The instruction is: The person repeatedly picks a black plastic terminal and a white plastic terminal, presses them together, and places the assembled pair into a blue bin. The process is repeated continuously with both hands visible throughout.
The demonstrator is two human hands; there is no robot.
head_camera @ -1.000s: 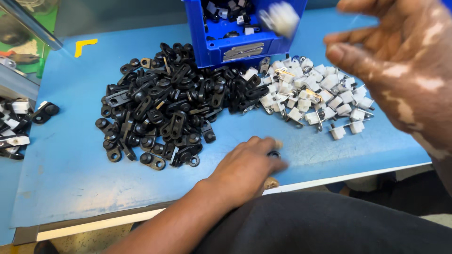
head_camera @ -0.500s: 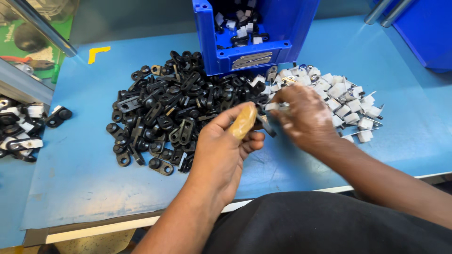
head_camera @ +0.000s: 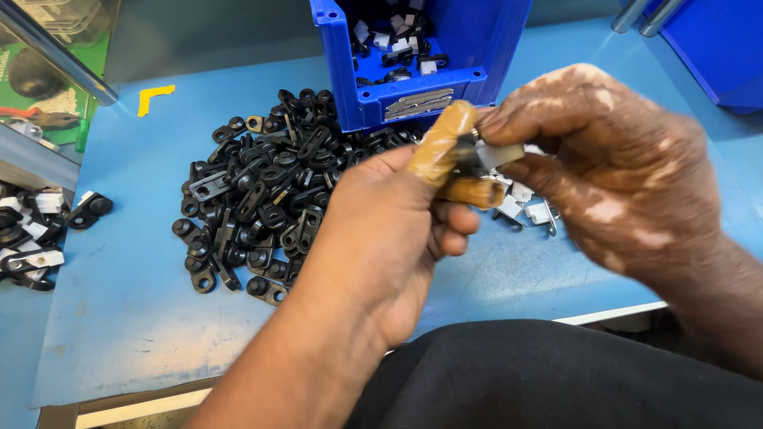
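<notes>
The left hand [head_camera: 381,238] is holding a small black clip [head_camera: 467,152] between its taped thumb and taped forefinger, and the right hand [head_camera: 612,167] is pinching a small white insert [head_camera: 499,153] and pressing it against the clip. Both parts are meeting in the air, a little at 1 o'clock from the picture's centre, above the blue table [head_camera: 119,318].

The two parts are looking light, stiff and smooth, so they can probably slip; taking them by the flat sides with the fingertips seems safest.

A pile of black clips [head_camera: 254,199] is lying at 10 o'clock from the hands, and a few white inserts [head_camera: 528,208] are showing just below the right hand. A blue bin [head_camera: 445,87] is standing at 12 o'clock, with a pale rectangular label on its front lip. At far 10 o'clock a yellow corner mark [head_camera: 155,97] is sticking on the table, and a green printed package [head_camera: 40,87] is lying at the left edge.
</notes>
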